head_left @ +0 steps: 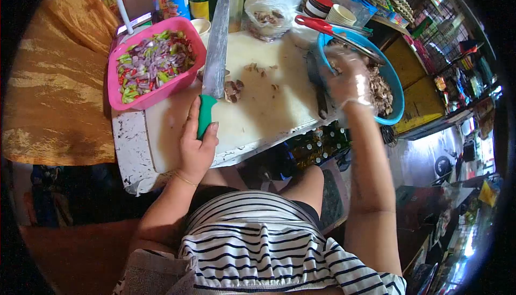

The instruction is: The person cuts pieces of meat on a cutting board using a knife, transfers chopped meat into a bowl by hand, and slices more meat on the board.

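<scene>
My left hand grips the green handle of a large kitchen knife, its broad blade pointing up and away over the white cutting board. Beside the blade lie a few dark pieces of meat, with small scraps farther across the board. My right hand, in a clear plastic glove, is over the near-left side of a blue basin of chopped meat. Motion blurs its fingers, so what they hold is unclear. A red-handled utensil rests across this basin's far rim.
On the left stands a pink basin of sliced onions and chopped peppers. Cans, a glass bottle, a plastic bag with meat pieces and stacked bowls line the back. A dark-handled object lies left of the blue basin.
</scene>
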A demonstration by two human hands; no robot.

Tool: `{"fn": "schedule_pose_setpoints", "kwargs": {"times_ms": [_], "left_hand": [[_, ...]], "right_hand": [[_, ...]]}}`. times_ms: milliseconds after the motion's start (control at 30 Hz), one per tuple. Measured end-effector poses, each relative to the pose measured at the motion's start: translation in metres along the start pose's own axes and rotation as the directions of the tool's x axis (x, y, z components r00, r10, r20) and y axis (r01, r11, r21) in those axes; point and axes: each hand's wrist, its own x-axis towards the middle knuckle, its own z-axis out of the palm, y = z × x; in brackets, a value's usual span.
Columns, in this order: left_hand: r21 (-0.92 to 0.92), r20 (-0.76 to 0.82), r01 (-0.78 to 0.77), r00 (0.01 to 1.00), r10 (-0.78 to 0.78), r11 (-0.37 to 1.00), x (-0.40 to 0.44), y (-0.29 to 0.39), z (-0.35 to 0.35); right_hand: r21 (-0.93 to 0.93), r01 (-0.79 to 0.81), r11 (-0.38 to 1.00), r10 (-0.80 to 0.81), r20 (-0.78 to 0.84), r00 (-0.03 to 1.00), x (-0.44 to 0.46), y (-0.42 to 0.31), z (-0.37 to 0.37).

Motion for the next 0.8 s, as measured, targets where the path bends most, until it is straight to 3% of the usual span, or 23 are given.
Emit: {"fn": "schedule_pose_setpoints", "kwargs": {"times_ms": [67, 100, 133, 167, 200, 267, 367, 467, 500, 600, 733, 800], "left_hand": [[-0.006, -0.004, 0.0, 1.0, 0.0, 1.0, 0.001, -0.001, -0.002], [-0.007, -0.008, -0.01, 1.0, 0.01, 1.0, 0.0, -0.001, -0.002], [-0.006, -0.009, -0.022, 1.0, 0.022, 1.0, 0.0, 0.0, -0.002], [-0.024, -0.03, -0.064, 0.998, 0.063, 0.998, 0.002, 0.0, 0.0], [-0.018, -0.014, -0.083, 0.996, 0.083, 0.996, 0.003, 0.0, 0.0], [-0.006, 0.02, -0.115, 0.993, 0.115, 0.993, 0.003, -0.003, -0.002], [0.168, 0.056, -0.189, 0.982, 0.182, 0.968, 0.003, -0.018, -0.006], [0.188, 0.075, -0.225, 0.974, 0.214, 0.956, 0.006, -0.018, -0.006], [0.189, 0.072, -0.219, 0.975, 0.209, 0.957, 0.005, -0.017, -0.006], [0.136, 0.017, -0.178, 0.984, 0.177, 0.975, 0.002, -0.011, -0.006], [-0.024, -0.051, -0.019, 0.999, 0.018, 1.0, 0.001, 0.001, -0.004], [-0.09, -0.069, -0.01, 0.998, 0.004, 0.996, 0.004, -0.001, -0.001]], "right_hand": [[0.271, -0.078, 0.959, 0.035, 0.16, 0.986, -0.024, -0.024, 0.049], [0.077, -0.081, 0.994, 0.053, 0.313, 0.948, -0.034, -0.033, 0.075], [-0.152, -0.06, 0.987, 0.133, 0.542, 0.83, -0.043, -0.037, 0.1], [-0.329, -0.216, 0.919, 0.388, 0.661, 0.643, -0.04, -0.07, 0.105], [-0.382, -0.202, 0.902, 0.424, 0.692, 0.584, -0.035, -0.086, 0.108], [-0.367, -0.258, 0.894, 0.446, 0.662, 0.603, -0.02, -0.1, 0.114], [-0.258, -0.232, 0.938, 0.341, 0.558, 0.757, -0.005, -0.088, 0.145], [-0.08, 0.004, 0.997, 0.046, 0.609, 0.792, 0.016, -0.085, 0.151], [-0.025, -0.086, 0.996, 0.082, 0.64, 0.764, 0.017, -0.09, 0.155], [0.278, -0.14, 0.95, -0.039, 0.553, 0.832, -0.005, -0.092, 0.147], [0.362, 0.052, 0.931, -0.151, 0.251, 0.956, -0.048, -0.066, 0.151], [0.336, -0.103, 0.936, -0.029, 0.365, 0.931, -0.049, -0.072, 0.139]]}}
